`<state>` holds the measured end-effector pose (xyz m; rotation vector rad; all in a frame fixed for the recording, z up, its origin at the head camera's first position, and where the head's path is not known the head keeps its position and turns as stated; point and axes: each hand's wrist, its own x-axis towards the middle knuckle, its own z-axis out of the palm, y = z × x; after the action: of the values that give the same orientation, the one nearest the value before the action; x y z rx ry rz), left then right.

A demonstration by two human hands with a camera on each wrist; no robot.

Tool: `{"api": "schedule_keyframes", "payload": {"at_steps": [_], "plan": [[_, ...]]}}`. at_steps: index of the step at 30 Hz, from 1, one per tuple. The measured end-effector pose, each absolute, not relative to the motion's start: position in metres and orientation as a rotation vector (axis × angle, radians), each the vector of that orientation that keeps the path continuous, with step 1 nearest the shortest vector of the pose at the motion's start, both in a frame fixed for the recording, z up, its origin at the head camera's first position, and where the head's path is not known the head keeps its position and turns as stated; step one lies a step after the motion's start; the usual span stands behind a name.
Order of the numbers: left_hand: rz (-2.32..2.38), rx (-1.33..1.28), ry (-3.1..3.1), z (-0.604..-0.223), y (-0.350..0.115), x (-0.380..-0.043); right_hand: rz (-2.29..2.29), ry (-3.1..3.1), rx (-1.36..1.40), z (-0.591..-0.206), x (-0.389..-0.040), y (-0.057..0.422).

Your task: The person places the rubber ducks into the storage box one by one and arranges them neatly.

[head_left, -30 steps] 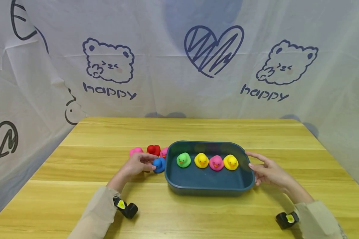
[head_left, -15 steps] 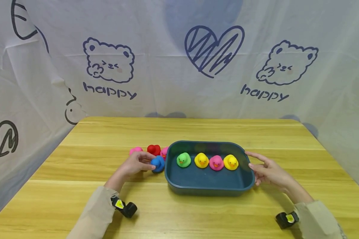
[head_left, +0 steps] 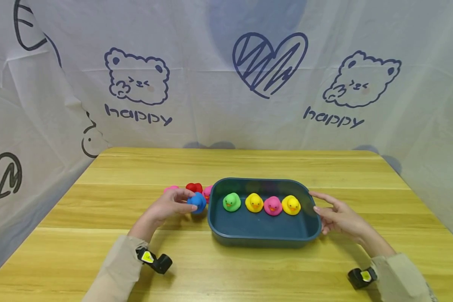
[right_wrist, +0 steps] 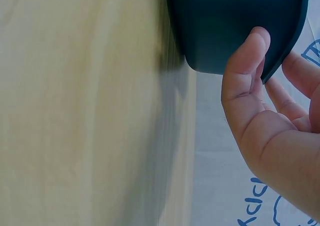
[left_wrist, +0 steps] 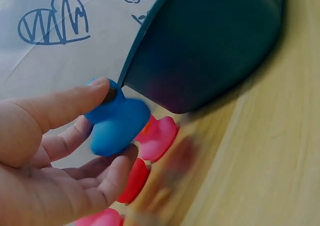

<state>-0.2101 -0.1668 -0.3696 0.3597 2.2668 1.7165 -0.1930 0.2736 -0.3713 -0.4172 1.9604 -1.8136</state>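
Observation:
My left hand (head_left: 167,205) pinches a blue rubber duck (head_left: 197,204) between thumb and fingers, to the left of a dark teal tub (head_left: 264,228). In the left wrist view the blue duck (left_wrist: 119,126) is raised off the table, close to the tub's outer wall. Behind it are a red duck (head_left: 193,187) and a pink duck (head_left: 206,193); another pink duck (head_left: 171,188) is mostly hidden by the hand. My right hand (head_left: 341,218) rests its fingertips on the tub's right end, its index finger fairly straight along the rim.
Inside the tub stand a green duck (head_left: 232,202), a yellow duck (head_left: 254,203), a pink duck (head_left: 273,206) and a second yellow duck (head_left: 291,205), in a row. The wooden table (head_left: 241,272) ends at a white cloth (head_left: 196,92) with drawings.
The blue duck has been lifted off the table and moved slightly left and up in my left hand. My right hand and the tub have stayed put.

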Motion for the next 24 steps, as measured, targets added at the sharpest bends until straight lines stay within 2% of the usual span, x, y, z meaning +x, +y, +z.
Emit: {"api": "schedule_keyframes", "payload": {"at_steps": [9,24], "plan": [[1.746,0.235,2.27,-0.357,-0.157,-0.21,-1.817,1.953,-0.417,-0.371,-0.193,0.273],[1.835,0.32,2.263,-0.343,-0.149,-0.213,-1.813,1.954,-0.408,-0.37,-0.192,0.273]]}}
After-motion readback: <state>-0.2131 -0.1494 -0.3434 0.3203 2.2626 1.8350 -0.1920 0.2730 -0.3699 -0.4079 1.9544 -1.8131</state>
